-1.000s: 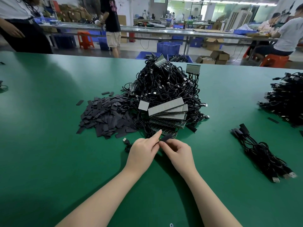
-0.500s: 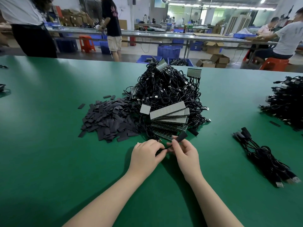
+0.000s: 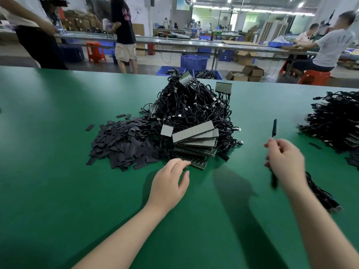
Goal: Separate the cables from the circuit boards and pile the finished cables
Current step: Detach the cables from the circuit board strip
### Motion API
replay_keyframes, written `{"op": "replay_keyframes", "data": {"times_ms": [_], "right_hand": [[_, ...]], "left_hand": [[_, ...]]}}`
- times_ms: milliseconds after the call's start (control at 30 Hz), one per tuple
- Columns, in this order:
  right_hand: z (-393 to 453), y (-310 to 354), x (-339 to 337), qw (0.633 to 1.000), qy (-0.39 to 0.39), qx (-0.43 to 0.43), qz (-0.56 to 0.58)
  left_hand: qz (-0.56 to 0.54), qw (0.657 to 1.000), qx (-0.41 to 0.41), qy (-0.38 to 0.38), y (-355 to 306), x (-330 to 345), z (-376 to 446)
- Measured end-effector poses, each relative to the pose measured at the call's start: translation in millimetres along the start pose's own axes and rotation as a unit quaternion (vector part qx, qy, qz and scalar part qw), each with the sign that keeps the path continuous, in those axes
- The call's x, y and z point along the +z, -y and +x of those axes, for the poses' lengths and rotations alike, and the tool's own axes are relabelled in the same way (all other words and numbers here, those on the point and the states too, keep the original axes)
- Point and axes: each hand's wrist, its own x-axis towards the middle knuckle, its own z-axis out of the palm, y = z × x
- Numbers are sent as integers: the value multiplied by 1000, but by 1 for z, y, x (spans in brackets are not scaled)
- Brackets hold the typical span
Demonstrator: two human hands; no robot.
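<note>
Fingers of my right hand [image 3: 284, 164] pinch a black cable [image 3: 274, 129] at three o'clock, while my left hand [image 3: 171, 181], relaxed, touches the circuit boards [image 3: 196, 150].

Two hands over the green table [image 3: 58, 191]: left hand [image 3: 169, 183], right hand [image 3: 285, 162]. One big tangled heap of cables [image 3: 194, 107] in the middle, too many to count. One pile of dark sleeves [image 3: 122, 142]. Two smaller cable piles at right [image 3: 334, 121], [image 3: 322, 195]. About five boards [image 3: 194, 136] fanned out in front.

Factory assembly floor: long green workbenches [image 3: 58, 171], blue parts crates [image 3: 193, 62], cardboard boxes [image 3: 252, 71], seated workers [image 3: 330, 47].
</note>
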Motion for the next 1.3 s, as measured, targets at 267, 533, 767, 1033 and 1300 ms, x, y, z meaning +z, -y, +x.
{"op": "replay_keyframes", "data": {"times_ms": [267,533,767,1033,1300], "right_hand": [[34,-81,-39,878,35,-41,-475],[26,27,37,885,-12,-245,-397],[-22,116,143,845,112,-410,-324],[-21,118,209,814,199,-386,-386],[-28,131,180,882,215,-373,-190]], "left_hand": [[39,998,-37,-29,2,0,2],[51,997,-45,-23,2,0,3],[48,998,-45,-19,7,3,3],[49,998,-35,-15,7,3,5],[40,998,-41,-13,2,1,4]]}}
